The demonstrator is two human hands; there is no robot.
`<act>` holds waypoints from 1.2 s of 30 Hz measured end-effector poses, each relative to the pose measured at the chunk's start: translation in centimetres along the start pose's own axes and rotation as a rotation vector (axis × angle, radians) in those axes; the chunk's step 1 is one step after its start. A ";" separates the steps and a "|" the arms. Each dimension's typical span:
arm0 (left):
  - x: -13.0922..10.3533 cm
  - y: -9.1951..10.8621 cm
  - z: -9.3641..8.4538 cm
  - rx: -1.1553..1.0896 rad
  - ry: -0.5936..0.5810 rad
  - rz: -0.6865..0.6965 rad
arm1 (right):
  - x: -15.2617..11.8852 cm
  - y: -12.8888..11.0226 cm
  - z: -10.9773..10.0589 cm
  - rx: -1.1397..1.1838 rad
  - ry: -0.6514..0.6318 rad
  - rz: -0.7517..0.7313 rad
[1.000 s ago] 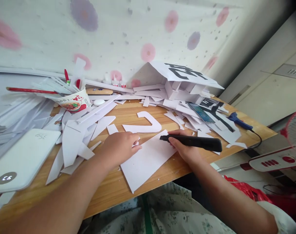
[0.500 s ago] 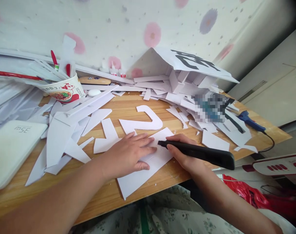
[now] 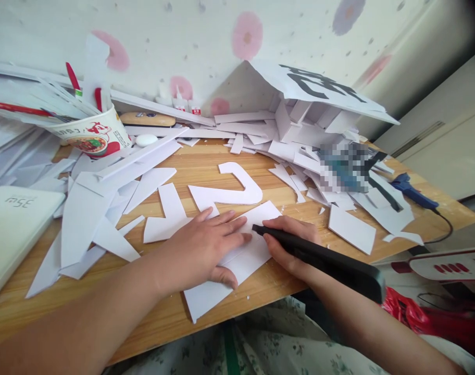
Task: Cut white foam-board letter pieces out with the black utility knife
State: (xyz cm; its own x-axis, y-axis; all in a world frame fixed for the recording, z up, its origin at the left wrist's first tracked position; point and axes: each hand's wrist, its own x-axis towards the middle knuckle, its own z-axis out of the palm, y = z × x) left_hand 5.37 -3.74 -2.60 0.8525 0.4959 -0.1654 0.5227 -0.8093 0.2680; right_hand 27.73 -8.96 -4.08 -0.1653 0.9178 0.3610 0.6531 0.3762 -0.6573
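My left hand (image 3: 216, 245) lies flat with its fingers spread, pressing on a white foam board piece (image 3: 210, 299) near the table's front edge. My right hand (image 3: 290, 242) is closed around a black utility knife (image 3: 327, 256). The knife's narrow end meets the board just right of my left fingertips; its blade is too small to make out. Beyond the board lies a cut-out white shape (image 3: 241, 190) with a hooked end. An L-shaped white piece (image 3: 173, 208) sits behind my left hand, which partly hides it.
White offcuts (image 3: 89, 219) crowd the left, near a paper cup of tools (image 3: 100, 138) and a white power bank (image 3: 19, 224). A foam board model (image 3: 300, 104) stands at the back right on more scraps. A blue glue gun (image 3: 413, 191) with a cord lies at the right edge.
The knife's rear end has swung slightly lower, while its tip stays at nearly the same place on the board. My left hand keeps pressing flat. The camera view has shifted a little.
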 end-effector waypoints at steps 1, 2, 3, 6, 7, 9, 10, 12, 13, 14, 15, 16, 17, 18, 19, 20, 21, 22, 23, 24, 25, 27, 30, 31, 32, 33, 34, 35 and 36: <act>0.0 0.1 0.1 0.001 0.001 -0.008 | 0.0 0.1 0.0 -0.008 -0.007 -0.019; 0.0 0.1 0.1 0.002 0.002 -0.018 | -0.1 0.1 0.0 -0.013 -0.007 -0.035; 0.1 0.2 0.2 0.004 0.002 -0.029 | -0.1 0.2 -0.1 -0.017 -0.008 -0.051; 0.2 0.2 0.4 0.010 0.038 -0.042 | -0.2 0.3 -0.1 -0.025 -0.004 -0.116; 0.2 0.2 0.4 0.013 0.061 -0.040 | -0.2 0.3 -0.1 -0.026 0.000 -0.140; 0.2 0.2 0.5 0.021 0.102 -0.043 | -0.3 0.3 0.0 -0.023 0.010 -0.179; 0.2 0.3 0.5 0.027 0.113 -0.048 | -0.3 0.4 0.0 -0.022 0.008 -0.190; 0.1 0.3 0.5 0.041 0.131 -0.057 | -0.3 0.4 -0.1 -0.019 -0.005 -0.197; 0.1 0.4 0.5 0.049 0.141 -0.061 | -0.4 0.4 -0.1 -0.019 -0.009 -0.196; 0.1 0.4 0.5 0.056 0.153 -0.064 | -0.4 0.4 -0.1 -0.020 -0.014 -0.191; 0.1 0.5 0.5 0.061 0.162 -0.066 | -0.4 0.4 -0.2 -0.019 -0.017 -0.188; 0.2 0.5 0.5 0.062 0.166 -0.070 | -0.4 0.4 -0.2 -0.018 -0.019 -0.184; 0.2 0.5 0.6 0.060 0.165 -0.075 | -0.4 0.4 -0.3 -0.019 -0.019 -0.182; 0.3 0.6 0.6 0.056 0.162 -0.085 | -0.4 0.3 -0.3 -0.021 -0.019 -0.181; 0.4 0.6 0.6 0.050 0.157 -0.097 | -0.4 0.3 -0.3 -0.024 -0.019 -0.180; 0.5 0.6 0.5 0.045 0.150 -0.111 | -0.4 0.2 -0.3 -0.027 -0.015 -0.180; 0.6 0.6 0.5 0.041 0.143 -0.125 | -0.5 0.2 -0.3 -0.030 -0.008 -0.182; 0.7 0.6 0.5 0.041 0.137 -0.137 | -0.6 0.1 -0.3 -0.034 0.003 -0.184; 0.7 0.7 0.5 0.044 0.135 -0.144 | -0.6 0.0 -0.2 -0.038 0.016 -0.186; 0.7 0.7 0.5 0.049 0.136 -0.142 | -0.7 0.0 -0.2 -0.041 0.026 -0.190; 0.7 0.7 0.5 0.054 0.139 -0.139 | -0.8 -0.1 -0.2 -0.044 0.034 -0.193; 0.7 0.7 0.6 0.051 0.144 -0.137 | -0.9 -0.1 -0.3 -0.045 0.036 -0.199; 0.8 0.8 0.6 0.042 0.126 -0.153 | -1.0 -0.1 -0.4 -0.043 0.029 -0.206; 0.8 0.8 0.6 0.044 0.118 -0.157 | -1.0 -0.1 -0.5 -0.041 0.028 -0.205; 0.8 0.8 0.6 0.047 0.110 -0.157 | -1.0 -0.1 -0.6 -0.036 0.023 -0.204; 0.8 0.9 0.5 0.051 0.105 -0.157 | -1.1 -0.2 -0.6 -0.031 0.019 -0.195; 0.8 0.9 0.4 0.052 0.100 -0.158 | -1.1 -0.2 -0.7 -0.024 0.013 -0.187; 0.8 0.9 0.3 0.052 0.095 -0.159 | -1.1 -0.3 -0.7 -0.017 0.007 -0.178; 0.7 0.9 0.2 0.049 0.088 -0.162 | -1.2 -0.3 -0.8 -0.011 0.004 -0.168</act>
State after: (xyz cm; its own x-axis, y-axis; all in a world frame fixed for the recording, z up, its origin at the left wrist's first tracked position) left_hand 6.48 -4.16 -2.69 0.7554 0.6445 -0.1185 0.6540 -0.7301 0.1982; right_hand 28.29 -10.27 -3.77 -0.2701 0.8413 0.4682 0.6243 0.5233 -0.5800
